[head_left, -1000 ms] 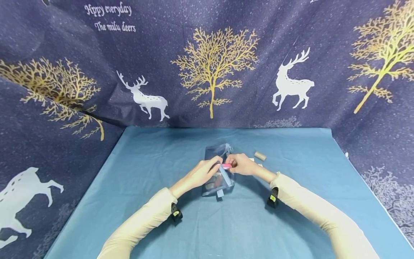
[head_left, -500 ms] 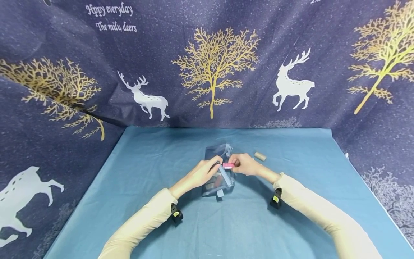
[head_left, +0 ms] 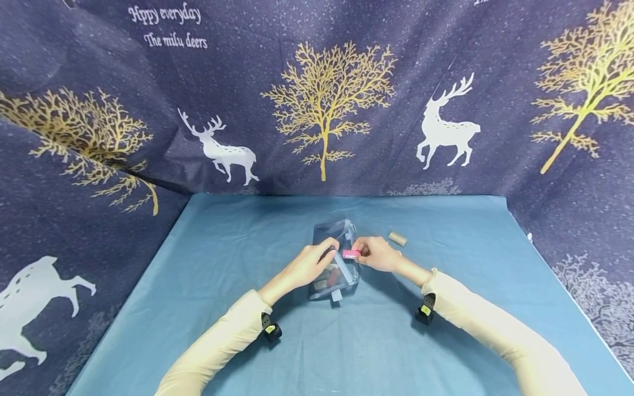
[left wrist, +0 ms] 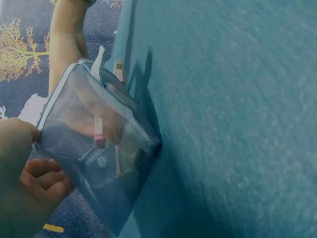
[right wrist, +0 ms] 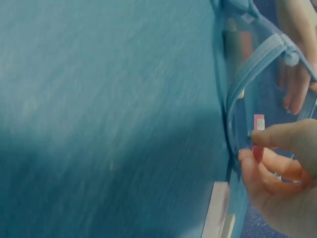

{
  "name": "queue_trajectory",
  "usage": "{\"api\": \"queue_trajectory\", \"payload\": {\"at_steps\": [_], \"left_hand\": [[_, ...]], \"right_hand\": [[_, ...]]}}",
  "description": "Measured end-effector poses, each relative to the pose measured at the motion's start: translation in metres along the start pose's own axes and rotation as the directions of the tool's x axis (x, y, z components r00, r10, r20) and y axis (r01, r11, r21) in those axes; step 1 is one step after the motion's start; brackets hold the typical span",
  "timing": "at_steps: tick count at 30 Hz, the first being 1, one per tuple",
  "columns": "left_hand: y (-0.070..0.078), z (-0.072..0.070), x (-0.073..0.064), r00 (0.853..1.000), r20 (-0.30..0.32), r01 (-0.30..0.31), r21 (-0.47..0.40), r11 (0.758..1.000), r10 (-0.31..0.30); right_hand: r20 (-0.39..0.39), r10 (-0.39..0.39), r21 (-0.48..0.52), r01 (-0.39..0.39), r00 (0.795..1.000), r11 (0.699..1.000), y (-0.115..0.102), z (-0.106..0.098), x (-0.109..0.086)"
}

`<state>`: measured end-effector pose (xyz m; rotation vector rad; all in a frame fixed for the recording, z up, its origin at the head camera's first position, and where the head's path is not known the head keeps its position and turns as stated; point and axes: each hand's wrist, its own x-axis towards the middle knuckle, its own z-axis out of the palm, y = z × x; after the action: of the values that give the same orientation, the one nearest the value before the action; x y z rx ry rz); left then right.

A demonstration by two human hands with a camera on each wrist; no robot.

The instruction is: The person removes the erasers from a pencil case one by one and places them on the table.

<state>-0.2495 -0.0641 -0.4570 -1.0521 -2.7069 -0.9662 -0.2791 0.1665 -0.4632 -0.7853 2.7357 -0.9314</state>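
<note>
A translucent blue mesh zip pouch [head_left: 329,231] lies on the table, its zipper mouth spread open toward the right. My left hand [head_left: 309,264] grips the near zipper edge, thumb and fingers curled over it. At the mouth my right hand [head_left: 375,254] pinches a small pink block with a white label [head_left: 351,254] between thumb and fingertips. Through the mesh in the left wrist view, this block shows behind the pouch wall [left wrist: 94,183]. A reddish item [right wrist: 245,44] and paler pieces show inside the pouch, blurred by the mesh.
A tan cylinder [head_left: 398,238] lies beyond my right hand. Pale bar-shaped pieces [right wrist: 216,210] lie on the blue cloth beside that hand, mostly hidden by it in the head view. A dark printed curtain [head_left: 297,110] hangs behind the table.
My right hand has shifted slightly to the right with the pink block, and more of the block shows at the pouch mouth. The left hand and pouch have stayed in place.
</note>
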Motion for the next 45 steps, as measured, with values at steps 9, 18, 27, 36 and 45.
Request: {"api": "queue_trajectory", "payload": {"at_steps": [9, 18, 27, 36, 45], "left_hand": [[0.006, -0.001, 0.001, 0.997, 0.004, 0.08, -0.033, 0.996, -0.08], [0.012, 0.001, 0.0, 0.99, -0.006, 0.138, -0.042, 0.989, -0.139], [0.013, 0.0, -0.001, 0.992, 0.004, 0.129, -0.034, 0.991, -0.129], [0.012, 0.002, 0.001, 0.994, 0.013, 0.109, -0.029, 0.994, -0.108], [0.009, 0.006, -0.003, 0.995, -0.053, 0.083, -0.03, 0.996, -0.084]], "right_hand": [[-0.058, 0.147, 0.088, -0.142, 0.987, 0.986, -0.008, -0.002, -0.007], [-0.11, 0.142, 0.108, -0.13, 0.984, 0.986, -0.005, 0.007, -0.007], [-0.182, 0.113, 0.145, -0.088, 0.977, 0.986, -0.005, 0.013, -0.01], [-0.198, 0.094, 0.135, -0.068, 0.976, 0.989, -0.002, 0.012, -0.013], [-0.2, 0.115, 0.141, -0.087, 0.973, 0.986, 0.0, 0.009, -0.018]]}}
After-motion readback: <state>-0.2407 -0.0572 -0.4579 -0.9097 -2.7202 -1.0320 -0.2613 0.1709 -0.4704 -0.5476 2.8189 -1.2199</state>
